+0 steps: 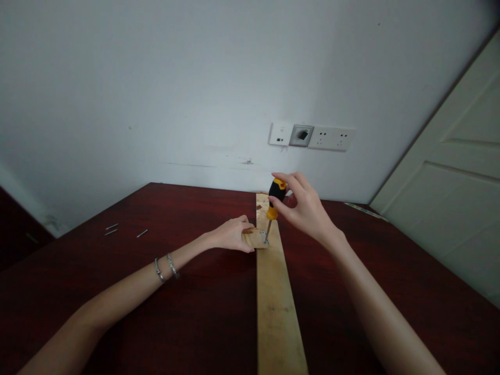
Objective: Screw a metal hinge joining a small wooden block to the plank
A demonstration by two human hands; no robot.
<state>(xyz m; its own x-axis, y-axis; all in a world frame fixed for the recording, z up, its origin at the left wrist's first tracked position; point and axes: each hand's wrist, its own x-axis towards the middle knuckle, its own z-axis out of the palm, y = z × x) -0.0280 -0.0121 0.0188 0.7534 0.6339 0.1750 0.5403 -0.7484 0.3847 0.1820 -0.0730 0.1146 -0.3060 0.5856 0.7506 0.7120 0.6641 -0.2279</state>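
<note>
A screwdriver (277, 190) with a yellow and black handle stands nearly upright, leaning a little, in the fingers of my right hand (308, 208). Its tip meets a small metal piece (264, 237) on a short wooden block (254, 238). My left hand (232, 234) is closed around the left end of that block, which lies on a long wooden plank (275, 297). Whether a screw sits under the tip is too small to tell.
The plank runs along a dark red table (164, 208) to the wall. Several screws or nails (111, 229) lie on the left. Wall sockets (328, 138) are behind my right hand, and a pale door (453, 172) is at the right. A thin patterned strip (365, 210) lies at the table's back right edge.
</note>
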